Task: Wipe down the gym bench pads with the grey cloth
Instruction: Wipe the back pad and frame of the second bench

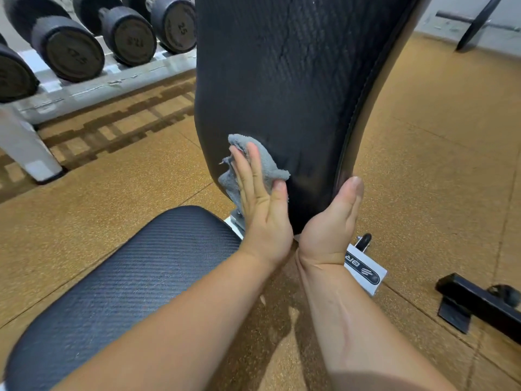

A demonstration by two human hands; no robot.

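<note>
Grey cloth (265, 162): bunched against the lower left of the upright backrest pad (282, 80), just above its bottom edge.

We judge the cloth light, soft and limp. It will fold and creep under a flat palm, so it is best held with spread fingers on its middle and the thumb pinning a loose edge.

Left hand (262, 210): fingers straight and flat, pressing the cloth to the pad, with the thumb lying on the cloth's lower right corner.

Right hand (329, 221): against the pad's right edge, thumb pointing up along the piping. Its fingers pass behind the pad, so we cannot tell whether they curl round it. It probably steadies the pad.

The hands are near each other at the wrists and apart at the fingers.

Pad surface: black and textured, with a crack line higher up, where the cloth may snag.

Seat pad (135, 277): below left.

Beyond: dumbbells (67, 43) on a white rack (84, 88), and a speckled tan floor (423, 165).
</note>
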